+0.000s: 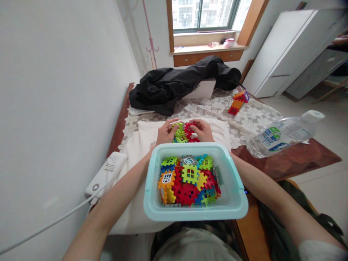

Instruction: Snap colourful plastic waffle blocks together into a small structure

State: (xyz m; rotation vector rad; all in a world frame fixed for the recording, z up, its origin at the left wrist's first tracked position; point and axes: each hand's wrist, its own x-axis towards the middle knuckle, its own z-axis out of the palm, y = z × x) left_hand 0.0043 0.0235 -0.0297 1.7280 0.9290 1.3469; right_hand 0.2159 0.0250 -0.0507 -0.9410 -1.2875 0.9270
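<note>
The left hand (166, 133) is closed with its fingers curled around the green end of a small block assembly (184, 133), and we note the right hand (201, 131) gripping the red end of the same piece, so both hands are clamped on it from opposite sides. The assembly of interlocking plastic squares, green, yellow and red, sits low over a white cloth (141, 145) spread on the table (293, 159), just beyond the far rim of a pale blue tub (152, 197). We record that the tub lies nearest the person, between the two forearms, and is filled with loose building blocks (189, 179) in red, green, yellow, orange and blue, some printed with window panes. To the left of the tub a white power bank (106, 174) rests at the table edge with a cable running off it. To the right a clear plastic bottle (284, 134) with a white cap lies on its side. Farther back, a small tower of blocks (237, 102) stands on the lace tablecloth (252, 119), well apart from the hands. A black jacket (174, 87) is heaped at the far end of the table, under the window (203, 14).
</note>
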